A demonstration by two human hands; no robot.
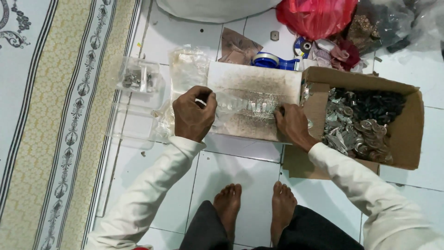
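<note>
Head view, looking down at a tiled floor [240, 180] where a person sits with bare feet forward.

Item in hand: a clear plastic strip bag [245, 105] holding a row of small metal pieces. It lies stretched between both hands, over the flat, stained cardboard flap [259, 81] of an open box. Its long axis runs left to right across the view, nearly level, with the right end slightly lower. The metal pieces sit in the middle and right part of the bag.

Left hand [193, 114]: grip closed on the left end of the bag, fingers curled in with the plastic gathered under them. The bag extends from this grip to the right.

Right hand [292, 124]: fingers pressed down on the right end of the bag, against the flap near the box edge. Whether the thumb pinches the plastic from below cannot be told; the hand covers that end.

Surroundings: the cardboard box [411, 134] just right of the right hand holds silver and dark metal parts [360, 125]. A small clear plastic tub [138, 76] with a few metal pieces stands well left of the left hand. A blue tape dispenser [273, 60] and a red plastic bag [314, 16] lie beyond the flap. A patterned rug [60, 115] lies along the left.
</note>
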